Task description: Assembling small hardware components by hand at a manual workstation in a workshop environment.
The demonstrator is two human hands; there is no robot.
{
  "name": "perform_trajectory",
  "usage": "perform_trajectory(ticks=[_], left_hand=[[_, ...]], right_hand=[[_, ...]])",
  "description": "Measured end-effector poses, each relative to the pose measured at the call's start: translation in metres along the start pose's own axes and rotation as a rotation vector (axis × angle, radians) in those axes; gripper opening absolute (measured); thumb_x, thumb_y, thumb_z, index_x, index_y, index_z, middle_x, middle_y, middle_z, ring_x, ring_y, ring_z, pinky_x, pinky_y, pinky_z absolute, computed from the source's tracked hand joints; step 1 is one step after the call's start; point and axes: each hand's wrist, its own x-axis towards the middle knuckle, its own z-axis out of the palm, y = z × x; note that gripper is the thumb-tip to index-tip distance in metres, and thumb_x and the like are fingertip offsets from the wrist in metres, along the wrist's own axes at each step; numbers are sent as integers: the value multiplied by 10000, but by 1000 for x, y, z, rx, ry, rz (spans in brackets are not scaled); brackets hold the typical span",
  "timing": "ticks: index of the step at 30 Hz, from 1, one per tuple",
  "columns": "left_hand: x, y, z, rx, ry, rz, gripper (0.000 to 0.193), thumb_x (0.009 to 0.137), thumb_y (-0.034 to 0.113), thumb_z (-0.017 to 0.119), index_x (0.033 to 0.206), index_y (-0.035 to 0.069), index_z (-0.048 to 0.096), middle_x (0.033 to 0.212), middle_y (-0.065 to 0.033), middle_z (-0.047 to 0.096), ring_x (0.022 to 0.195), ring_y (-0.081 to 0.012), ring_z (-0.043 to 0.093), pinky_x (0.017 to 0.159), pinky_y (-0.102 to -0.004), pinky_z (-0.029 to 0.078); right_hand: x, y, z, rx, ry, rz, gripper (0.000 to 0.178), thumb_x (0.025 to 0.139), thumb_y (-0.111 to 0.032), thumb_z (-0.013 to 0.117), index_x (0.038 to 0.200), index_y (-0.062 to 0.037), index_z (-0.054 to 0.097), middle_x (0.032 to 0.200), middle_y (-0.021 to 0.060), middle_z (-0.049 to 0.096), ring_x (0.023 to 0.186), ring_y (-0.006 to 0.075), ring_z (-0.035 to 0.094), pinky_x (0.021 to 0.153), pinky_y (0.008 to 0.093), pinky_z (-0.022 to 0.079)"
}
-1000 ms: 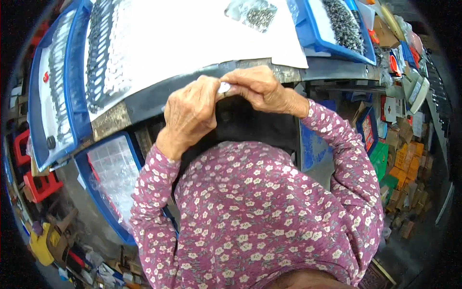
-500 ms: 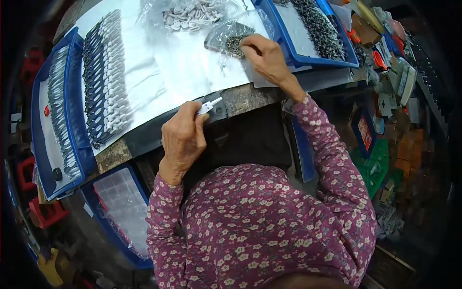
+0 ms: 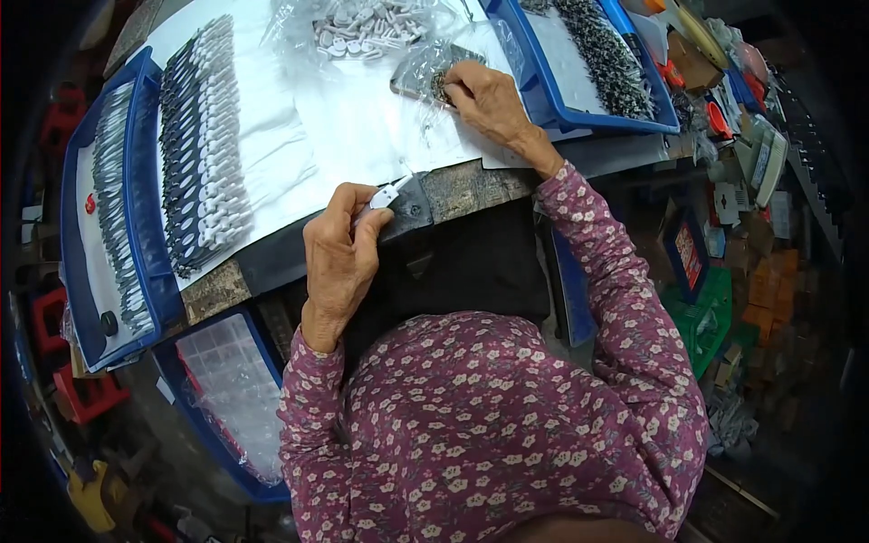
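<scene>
My left hand point(image 3: 342, 258), at the table's front edge, pinches a small white plastic piece point(image 3: 384, 196) between thumb and fingers. The piece has a flat rounded body with dark holes and a thin stem pointing up and right. My right hand point(image 3: 491, 104) reaches into a dark shallow tray point(image 3: 409, 76) lined with clear plastic, its fingers closed at a heap of tiny brass-coloured metal parts point(image 3: 439, 88). What the fingertips hold is hidden. Behind, a clear bag holds a pile of similar white plastic pieces point(image 3: 367, 27).
Rows of black and white pieces point(image 3: 206, 145) lie on white paper at left. Beside them stands a blue tray point(image 3: 140, 195) of thin parts. Another blue tray point(image 3: 579, 120) with dark small parts is at the back right. A compartment box point(image 3: 231, 362) sits below the table.
My right hand has moved left and deeper into the heap of tiny metal parts. My left hand has turned slightly, still gripping the white plastic piece.
</scene>
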Motion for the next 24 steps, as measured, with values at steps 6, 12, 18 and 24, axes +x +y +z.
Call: perform_trajectory(ticks=[6, 12, 18, 24], left_hand=[[5, -4, -2, -202, -35, -95, 61, 779, 9, 541, 823, -34, 544, 653, -43, 567, 574, -63, 469, 527, -210, 380], [17, -2, -4, -258, -106, -205, 91, 791, -6, 507, 875, -33, 530, 675, -13, 542, 614, -54, 452, 554, -192, 362], [32, -7, 2, -323, -116, -236, 98, 794, -5, 490, 887, -32, 501, 668, -12, 524, 612, -52, 452, 553, -191, 366], [39, -5, 4, -368, -97, -291, 81, 781, 3, 505, 854, -24, 482, 612, -30, 538, 510, -55, 463, 461, -182, 360]], right_hand=[[-2, -2, -7, 160, -30, 146, 110, 808, -102, 531, 805, 4, 563, 647, 65, 557, 572, 146, 528, 536, 281, 426], [2, -3, -11, 397, -47, 198, 123, 816, -104, 530, 822, 7, 584, 669, 4, 556, 571, 66, 467, 515, 218, 397], [1, -10, -13, 756, -129, 361, 151, 837, -116, 530, 866, 23, 581, 727, 45, 602, 558, 35, 456, 493, 177, 371], [-5, -39, -13, 883, -90, 422, 144, 821, -107, 563, 882, 21, 588, 733, 45, 610, 558, 43, 465, 508, 172, 375]])
